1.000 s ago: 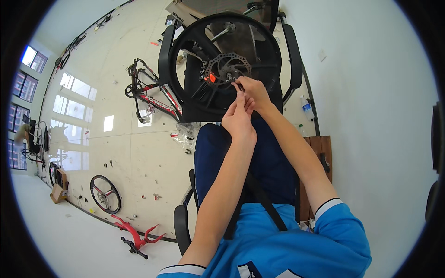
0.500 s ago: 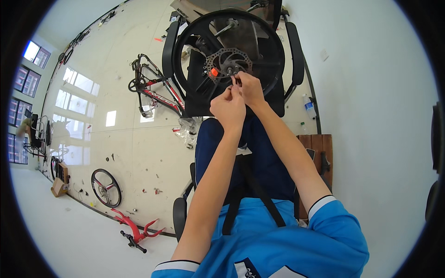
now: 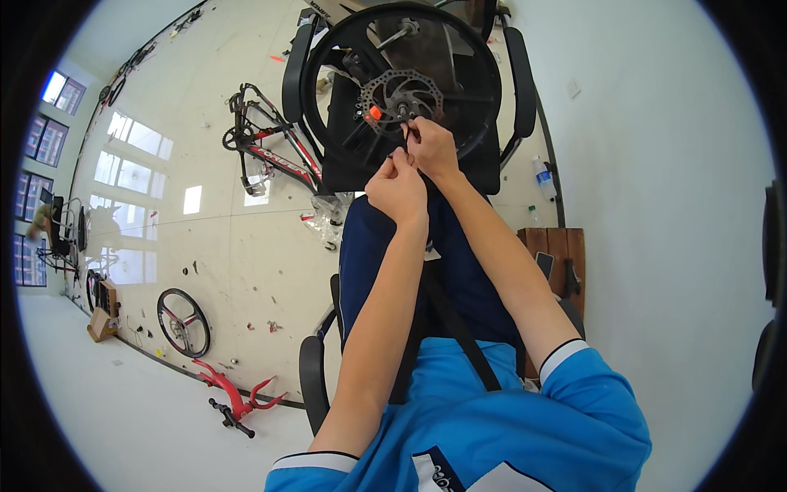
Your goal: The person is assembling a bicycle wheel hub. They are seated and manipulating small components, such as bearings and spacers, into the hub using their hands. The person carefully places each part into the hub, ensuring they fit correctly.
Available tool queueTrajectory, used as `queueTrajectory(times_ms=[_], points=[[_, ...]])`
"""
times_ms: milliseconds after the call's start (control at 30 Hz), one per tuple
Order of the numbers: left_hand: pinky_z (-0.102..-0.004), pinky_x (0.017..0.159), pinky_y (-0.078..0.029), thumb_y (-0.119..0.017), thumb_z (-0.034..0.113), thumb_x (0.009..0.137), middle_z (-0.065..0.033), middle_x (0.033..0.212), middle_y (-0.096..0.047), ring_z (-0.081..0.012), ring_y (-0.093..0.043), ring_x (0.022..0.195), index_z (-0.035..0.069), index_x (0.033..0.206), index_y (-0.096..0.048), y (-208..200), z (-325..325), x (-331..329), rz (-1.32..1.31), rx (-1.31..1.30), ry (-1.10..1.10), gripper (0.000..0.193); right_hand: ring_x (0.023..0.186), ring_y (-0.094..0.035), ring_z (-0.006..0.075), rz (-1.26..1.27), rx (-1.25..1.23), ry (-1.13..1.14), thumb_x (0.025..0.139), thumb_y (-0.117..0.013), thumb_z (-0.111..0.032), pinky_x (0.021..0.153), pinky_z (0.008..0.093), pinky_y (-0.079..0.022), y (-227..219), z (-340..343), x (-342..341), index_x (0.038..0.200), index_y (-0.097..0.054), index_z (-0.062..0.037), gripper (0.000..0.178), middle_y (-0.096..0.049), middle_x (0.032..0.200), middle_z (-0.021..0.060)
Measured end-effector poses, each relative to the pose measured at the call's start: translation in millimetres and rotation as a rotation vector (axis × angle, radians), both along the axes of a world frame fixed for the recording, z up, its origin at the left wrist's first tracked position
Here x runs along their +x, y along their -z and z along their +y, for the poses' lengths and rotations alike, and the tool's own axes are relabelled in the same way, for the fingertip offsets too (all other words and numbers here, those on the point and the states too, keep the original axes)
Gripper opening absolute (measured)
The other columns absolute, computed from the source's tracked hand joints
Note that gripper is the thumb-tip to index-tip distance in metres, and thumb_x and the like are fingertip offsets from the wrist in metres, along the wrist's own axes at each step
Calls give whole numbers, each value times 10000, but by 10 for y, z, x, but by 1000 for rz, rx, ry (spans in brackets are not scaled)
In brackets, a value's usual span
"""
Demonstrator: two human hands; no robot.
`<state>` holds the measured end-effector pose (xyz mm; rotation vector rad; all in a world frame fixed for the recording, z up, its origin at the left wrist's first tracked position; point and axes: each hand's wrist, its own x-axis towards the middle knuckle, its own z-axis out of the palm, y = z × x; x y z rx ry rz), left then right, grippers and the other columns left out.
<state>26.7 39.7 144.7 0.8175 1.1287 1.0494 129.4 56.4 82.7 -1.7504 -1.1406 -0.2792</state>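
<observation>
Wheel: black wheel (image 3: 371,57) with thick spokes, lying flat at the top center of the frame, across the black chair (image 3: 344,176).
Disc: perforated grey disc (image 3: 393,97) at mid-wheel, around the axle (image 3: 402,108); an orange tag (image 3: 375,112) shows at its left edge.
Right hand: fingers bunched just below the axle; contact with it cannot be confirmed. Right hand (image 3: 431,148).
Left hand: thumb and finger drawn together just below and left of the right fingertips. Left hand (image 3: 397,187).
Grip: cannot tell; anything between the fingers is too small to identify.
Obstructions: both hands cover part of the wheel's lower rim; chair armrests flank the wheel.
Left of frame: red-and-black bike frame (image 3: 283,162), clear bag (image 3: 329,211).
Lower left: second wheel (image 3: 184,322), red fork (image 3: 235,395).
Right of frame: bottle (image 3: 544,178); wooden bench (image 3: 537,240) bearing a phone (image 3: 544,264).
</observation>
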Motion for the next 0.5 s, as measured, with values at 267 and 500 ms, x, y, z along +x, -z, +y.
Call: queueTrajectory(times_ms=[267, 500], points=[[-243, 655, -554, -646, 71, 926, -130, 822, -722, -148, -701, 724, -129, 924, -692, -170, 23, 125, 82, 238, -32, 205, 667, -633, 349, 17, 28, 9, 840, -687, -105, 579, 405, -498, -10, 49, 41, 788, -593, -17, 139, -637, 727, 151], [-237, 559, -460, -647, 106, 906, -91, 693, -720, -76, -646, 606, -60, 892, -721, -58, 7, 124, 310, 565, -33, 182, 603, -640, 303, 15, 58, 27, 827, -732, -132, 538, 361, -490, -9, 47, 21, 740, -586, -5, 212, -628, 677, 146]])
